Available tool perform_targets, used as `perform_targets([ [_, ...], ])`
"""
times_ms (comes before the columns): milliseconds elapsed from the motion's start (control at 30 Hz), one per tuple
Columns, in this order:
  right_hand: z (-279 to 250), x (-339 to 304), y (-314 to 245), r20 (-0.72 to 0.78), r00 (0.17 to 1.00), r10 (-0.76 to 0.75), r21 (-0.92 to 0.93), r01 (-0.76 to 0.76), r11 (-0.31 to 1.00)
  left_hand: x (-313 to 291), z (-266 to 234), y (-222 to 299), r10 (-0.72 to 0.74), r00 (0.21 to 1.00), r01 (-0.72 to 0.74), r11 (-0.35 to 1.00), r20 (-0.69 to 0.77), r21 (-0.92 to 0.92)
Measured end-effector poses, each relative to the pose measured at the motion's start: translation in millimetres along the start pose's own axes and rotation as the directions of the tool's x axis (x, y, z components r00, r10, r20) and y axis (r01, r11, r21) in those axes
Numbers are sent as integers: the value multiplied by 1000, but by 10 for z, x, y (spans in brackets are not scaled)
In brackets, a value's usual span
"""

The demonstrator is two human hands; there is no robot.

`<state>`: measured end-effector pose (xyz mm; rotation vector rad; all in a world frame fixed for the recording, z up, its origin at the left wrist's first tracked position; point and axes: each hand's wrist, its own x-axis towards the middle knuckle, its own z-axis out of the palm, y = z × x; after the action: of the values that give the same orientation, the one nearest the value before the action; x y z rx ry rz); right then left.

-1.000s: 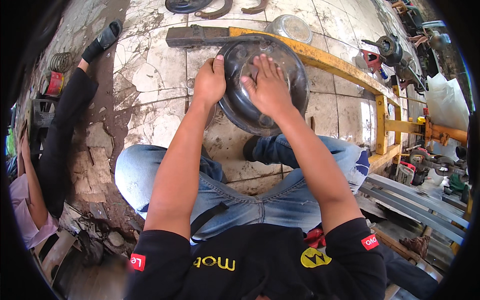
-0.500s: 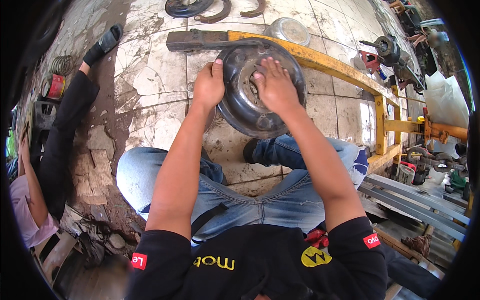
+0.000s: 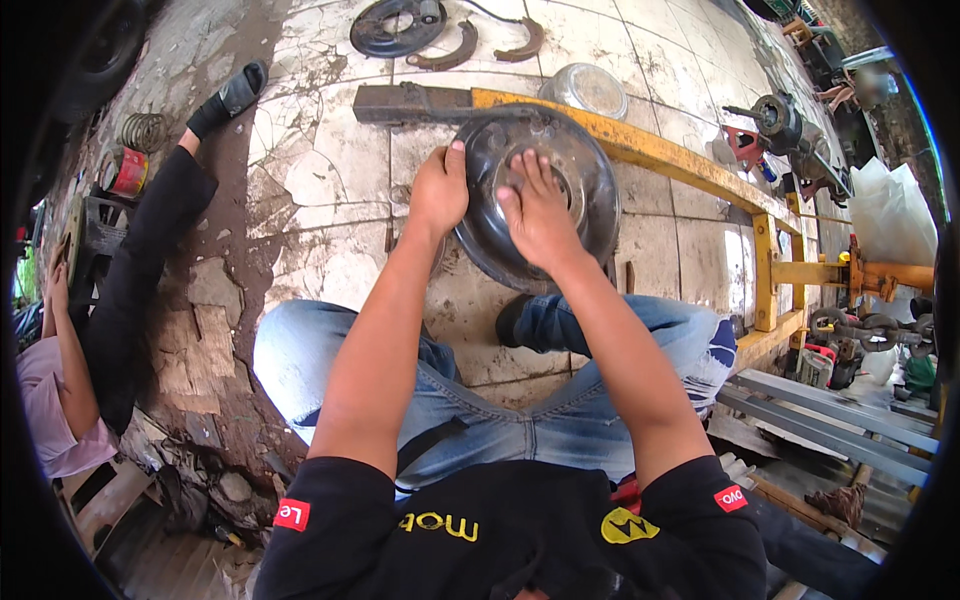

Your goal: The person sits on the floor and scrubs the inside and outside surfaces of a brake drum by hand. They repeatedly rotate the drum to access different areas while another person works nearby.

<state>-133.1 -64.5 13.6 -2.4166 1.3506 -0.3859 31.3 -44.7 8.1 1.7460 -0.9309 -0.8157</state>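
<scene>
Fingers splayed and gripping nothing, my right hand [image 3: 541,218] lies across the middle of the round black disc [image 3: 490,232], while my distant left hand [image 3: 438,193] clasps its left rim.

black metal disc [image 3: 594,190] partly covered by the right hand [image 3: 540,215], round metal pan [image 3: 588,90] partly behind a yellow bar [image 3: 650,147], another person [image 3: 62,400] cut off at left, far-right clutter [image 3: 878,335] too small to tell

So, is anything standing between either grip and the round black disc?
Nothing visible does. The left grip meets the black disc at its left edge; the right grip lies over its middle. Under that palm is hidden.
</scene>
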Motion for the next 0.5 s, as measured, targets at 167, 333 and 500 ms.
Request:
perform_targets([
  [167,-102,204,-6,62,996,63,-190,-50,981,17,-5,-9,11,1000,-11,999,16,41],
  [333,-95,93,-114,103,994,27,-178,-8,984,41,-34,-17,-11,1000,10,999,23,41],
  [500,-122,264,-28,84,991,102,-192,-84,978,-4,-24,34,-60,996,58,998,61,28],
])
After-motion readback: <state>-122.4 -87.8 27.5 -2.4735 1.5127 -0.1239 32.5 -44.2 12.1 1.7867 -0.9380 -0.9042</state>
